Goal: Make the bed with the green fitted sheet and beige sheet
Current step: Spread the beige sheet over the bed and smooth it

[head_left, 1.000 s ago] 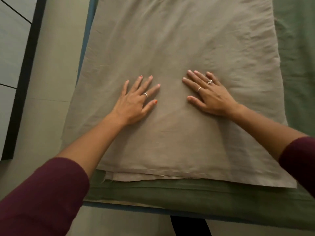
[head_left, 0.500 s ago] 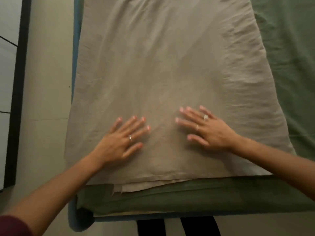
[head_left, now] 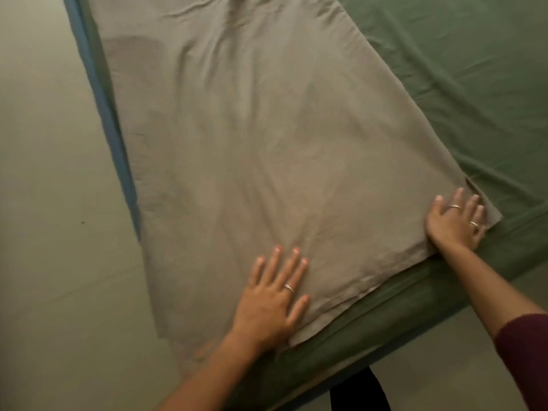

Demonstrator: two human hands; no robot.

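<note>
Two hands lie flat on the beige sheet (head_left: 267, 149), fingers straight and spread, gripping nothing. The left hand (head_left: 271, 304) presses near the sheet's near edge; the right hand (head_left: 455, 222) rests on its near right corner, well apart from the left. Beneath both palms the beige sheet covers the green fitted sheet (head_left: 462, 72) — green shows beyond the right hand and below both wrists.

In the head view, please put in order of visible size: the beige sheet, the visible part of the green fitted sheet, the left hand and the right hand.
1. beige sheet
2. green fitted sheet, the part showing
3. left hand
4. right hand

The left hand lies nearer the camera, so the order of the hands is unsure.
</note>
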